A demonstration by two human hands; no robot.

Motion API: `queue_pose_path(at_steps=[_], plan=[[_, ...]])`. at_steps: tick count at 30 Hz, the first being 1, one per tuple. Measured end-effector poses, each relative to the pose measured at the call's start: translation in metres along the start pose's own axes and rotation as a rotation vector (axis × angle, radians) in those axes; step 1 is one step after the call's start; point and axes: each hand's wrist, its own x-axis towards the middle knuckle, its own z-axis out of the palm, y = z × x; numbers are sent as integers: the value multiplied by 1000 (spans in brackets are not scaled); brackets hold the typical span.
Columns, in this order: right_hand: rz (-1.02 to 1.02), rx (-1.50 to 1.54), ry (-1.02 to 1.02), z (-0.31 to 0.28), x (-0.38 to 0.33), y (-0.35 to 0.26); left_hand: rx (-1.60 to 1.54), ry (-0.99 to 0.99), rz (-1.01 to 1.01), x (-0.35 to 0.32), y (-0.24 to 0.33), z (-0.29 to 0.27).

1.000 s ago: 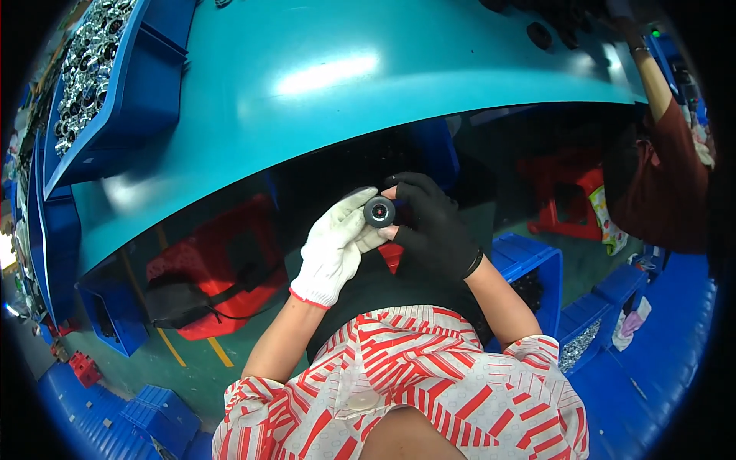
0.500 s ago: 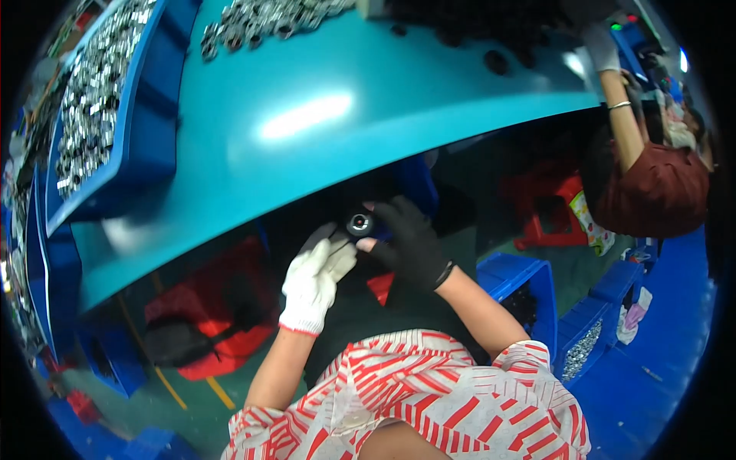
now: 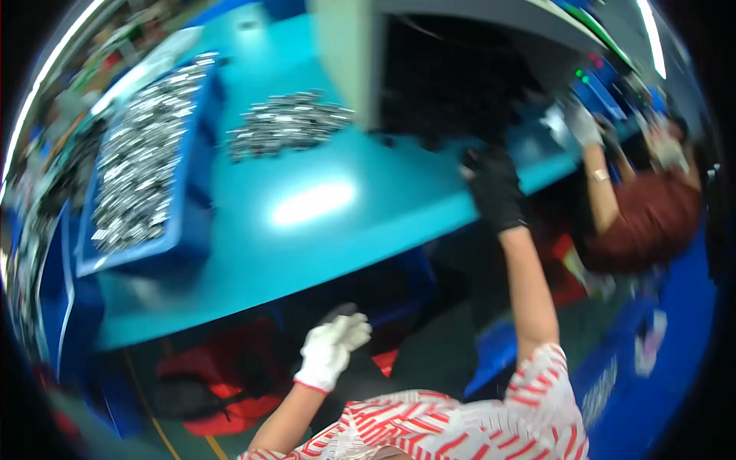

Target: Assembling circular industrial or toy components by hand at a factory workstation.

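Observation:
My left hand, in a white knitted glove, is held low in front of my body, short of the table's edge. Its fingers are curled, and a dark shape shows at their tips, too blurred to name. My right hand wears a black glove and is stretched out over the turquoise table. Its fingers are smeared by motion at the near side of a heap of black parts. Whether it holds a part cannot be seen.
A blue bin full of shiny metal pieces stands at the left, with a loose metal pile beside it. A pale upright panel borders the black heap. To the right, a co-worker's gloved hand is over the table. A red stool stands below.
My hands have parted from around a small round black part with a bright ring. The right has swung forward and right to the black heap. The view has shifted, showing more of the table.

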Motion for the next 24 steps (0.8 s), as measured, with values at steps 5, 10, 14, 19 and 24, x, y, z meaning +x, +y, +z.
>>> queue_pose_path(at_steps=[5,10,14,19,24], plan=[[86,652,81,21,-23,22,64,-142,-8,0,-7,15],[415,1345,-274,-3,-107,-76,317,-95,261,-27,9,33],[573,1477,-541,-12,-167,-119,707,-197,812,-38,15,47],[539,1563,-917,19,-191,-144,983,-63,909,-51,21,39],[555,1598,-882,-1,-183,-162,954,-38,849,-67,23,37]])
